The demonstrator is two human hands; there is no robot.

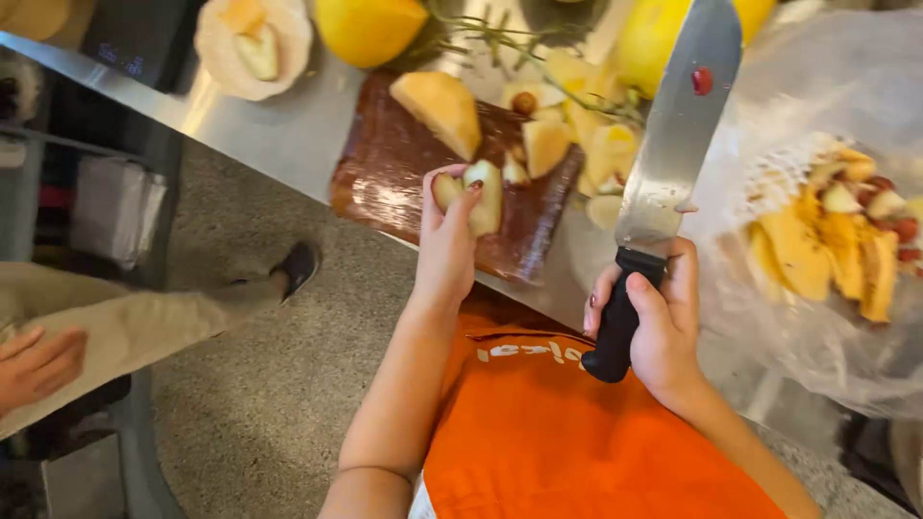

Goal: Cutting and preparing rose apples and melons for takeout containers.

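Observation:
My left hand (445, 248) holds pale cut fruit pieces (478, 195) at the near edge of a dark brown cutting board (385, 163). My right hand (652, 317) grips the black handle of a large knife (676, 135), blade pointing away and up over the counter, with a red scrap stuck to it. More yellow fruit chunks (440, 106) lie on the board and beyond it.
A clear plastic bag (817, 298) with yellow peels and red bits sits at the right. Whole yellow fruits (368, 27) and a halved one (254, 43) rest on the steel counter (269, 130). Another person's leg and shoe (296, 267) and hand (34, 365) are at the left.

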